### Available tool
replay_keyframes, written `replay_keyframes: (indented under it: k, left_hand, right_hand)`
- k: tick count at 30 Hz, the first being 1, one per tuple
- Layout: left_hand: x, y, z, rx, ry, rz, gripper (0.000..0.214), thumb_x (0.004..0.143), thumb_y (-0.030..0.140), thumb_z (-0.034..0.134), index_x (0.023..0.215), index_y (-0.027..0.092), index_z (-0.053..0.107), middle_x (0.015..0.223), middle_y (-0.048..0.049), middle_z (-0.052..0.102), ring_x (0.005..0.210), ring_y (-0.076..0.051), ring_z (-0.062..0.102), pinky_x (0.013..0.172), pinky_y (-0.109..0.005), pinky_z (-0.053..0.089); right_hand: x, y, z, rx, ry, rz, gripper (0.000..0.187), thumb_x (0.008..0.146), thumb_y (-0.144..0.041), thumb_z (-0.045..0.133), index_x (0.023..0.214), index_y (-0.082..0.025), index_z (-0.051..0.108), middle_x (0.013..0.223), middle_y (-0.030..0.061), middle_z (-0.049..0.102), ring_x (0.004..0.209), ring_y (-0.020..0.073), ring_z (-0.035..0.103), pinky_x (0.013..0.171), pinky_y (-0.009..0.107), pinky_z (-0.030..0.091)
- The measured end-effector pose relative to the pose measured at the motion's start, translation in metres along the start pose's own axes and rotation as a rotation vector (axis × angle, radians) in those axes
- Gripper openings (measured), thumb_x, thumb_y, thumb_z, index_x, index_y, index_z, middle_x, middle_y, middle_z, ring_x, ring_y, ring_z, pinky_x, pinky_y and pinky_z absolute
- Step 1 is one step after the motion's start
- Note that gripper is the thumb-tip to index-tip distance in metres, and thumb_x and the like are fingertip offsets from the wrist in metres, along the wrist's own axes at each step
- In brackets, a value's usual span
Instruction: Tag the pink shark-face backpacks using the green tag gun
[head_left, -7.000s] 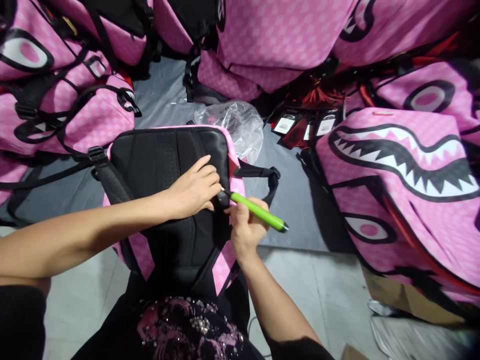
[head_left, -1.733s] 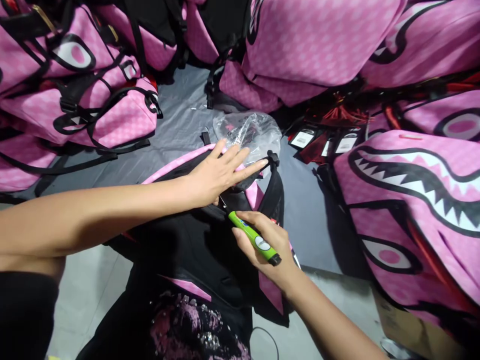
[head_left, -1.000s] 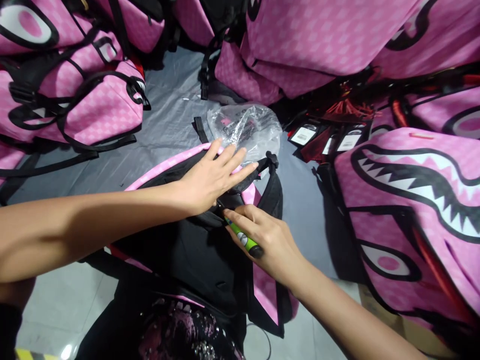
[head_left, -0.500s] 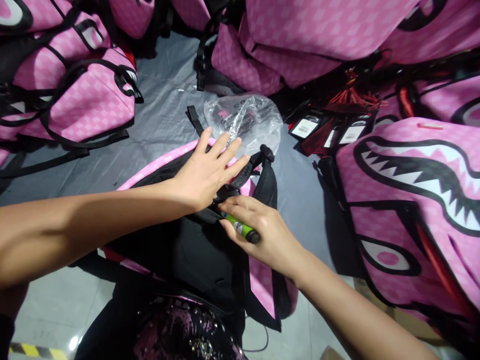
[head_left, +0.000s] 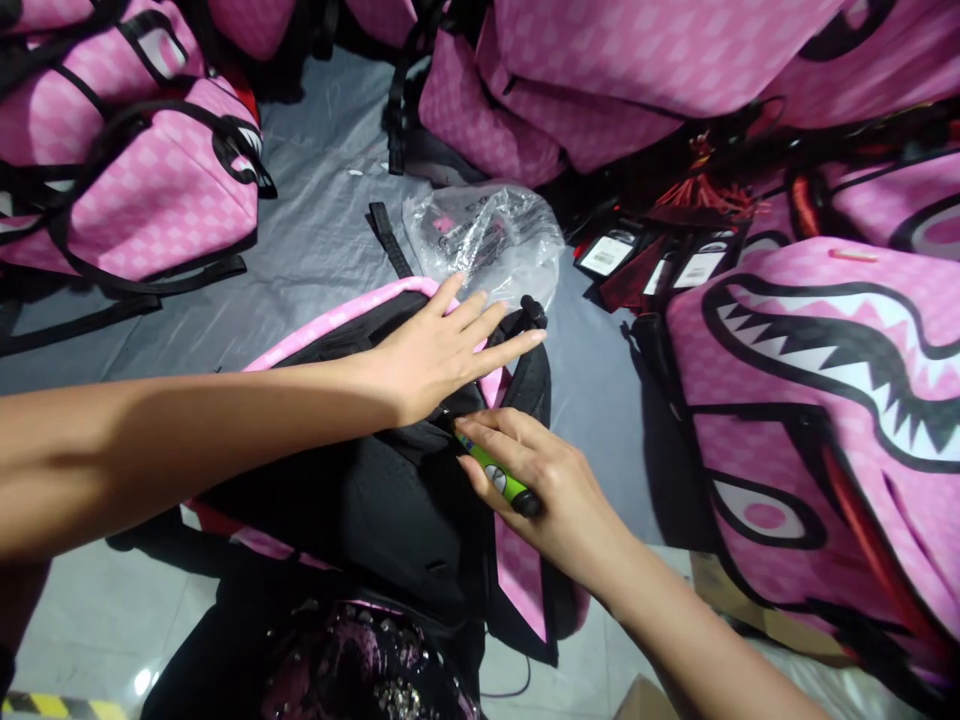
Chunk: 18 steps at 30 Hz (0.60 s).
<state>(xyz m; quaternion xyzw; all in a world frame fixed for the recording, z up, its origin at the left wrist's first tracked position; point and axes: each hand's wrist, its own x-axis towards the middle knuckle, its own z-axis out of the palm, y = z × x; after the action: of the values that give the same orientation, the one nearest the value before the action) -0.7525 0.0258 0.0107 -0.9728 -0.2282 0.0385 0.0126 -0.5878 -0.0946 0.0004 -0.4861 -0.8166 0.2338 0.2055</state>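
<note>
A pink backpack with a black padded back (head_left: 375,500) lies in front of me on my lap and the floor. My left hand (head_left: 442,350) rests flat on its upper part, fingers stretched out toward a black strap (head_left: 529,365). My right hand (head_left: 540,480) grips a green pen-shaped tool (head_left: 499,478), its tip pressed to the black fabric just under my left palm. The tip itself is hidden between the hands.
A crumpled clear plastic bag (head_left: 484,235) lies just beyond the backpack on a grey sheet (head_left: 315,240). Pink backpacks are piled at left (head_left: 142,190), at the back (head_left: 622,70) and at right with a shark-mouth print (head_left: 825,370). Black hang tags (head_left: 652,265) lie at right.
My left hand went from curled on the black back panel to lying flat near the top edge. The right hand turned over the green tool, and both hands shifted slightly down-right in the last half second.
</note>
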Motion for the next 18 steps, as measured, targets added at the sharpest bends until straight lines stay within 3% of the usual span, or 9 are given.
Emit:
replay_keyframes:
  k: [4,7,14,16,18]
  left_hand:
    - [-0.001,-0.003,-0.009,0.061,-0.066,-0.102,0.094,0.080,0.023,0.068,0.157,0.022,0.015,0.161,-0.0144,0.029,0.148,-0.038,0.026,0.118,-0.062,0.013]
    - [-0.003,-0.003,-0.018,0.103,-0.123,-0.144,0.087,0.083,0.025,0.065,0.157,0.021,0.018,0.162,-0.0155,0.025,0.144,-0.039,0.031,0.114,-0.062,0.023]
    - [-0.005,-0.002,-0.026,0.194,-0.138,-0.101,0.076,0.087,0.031,0.060,0.154,0.016,0.027,0.158,-0.0179,0.033,0.129,-0.038,0.046,0.105,-0.055,0.037]
    - [-0.006,-0.004,-0.027,0.186,-0.158,-0.103,0.079,0.086,0.032,0.061,0.155,0.017,0.024,0.161,-0.0175,0.028,0.136,-0.038,0.040,0.107,-0.055,0.035]
    - [-0.005,-0.005,-0.031,0.168,-0.228,-0.112,0.092,0.082,0.034,0.068,0.157,0.021,0.017,0.165,-0.0154,0.015,0.147,-0.039,0.024,0.112,-0.058,0.029]
  right_hand:
    - [-0.003,0.002,0.000,-0.005,0.028,-0.021,0.027,0.096,-0.020,0.054,0.120,-0.015,0.065,0.108,0.0117,0.067,0.093,0.0221,0.067,0.077,0.038,0.061]
    - [-0.005,0.002,-0.003,0.011,0.040,-0.033,0.026,0.095,-0.019,0.054,0.118,-0.015,0.066,0.108,0.0119,0.068,0.094,0.0225,0.068,0.077,0.039,0.061]
    - [0.012,0.002,0.000,0.234,0.132,-0.076,0.019,0.093,-0.019,0.061,0.110,-0.017,0.067,0.109,0.0092,0.070,0.100,0.0205,0.068,0.087,0.036,0.060]
    - [0.016,0.003,0.004,0.193,0.121,-0.098,0.017,0.093,-0.018,0.060,0.108,-0.016,0.067,0.107,0.0092,0.071,0.098,0.0216,0.067,0.086,0.039,0.060]
    - [0.017,0.003,0.007,0.154,0.133,-0.121,0.017,0.093,-0.017,0.060,0.109,-0.015,0.067,0.106,0.0092,0.071,0.097,0.0224,0.066,0.083,0.039,0.060]
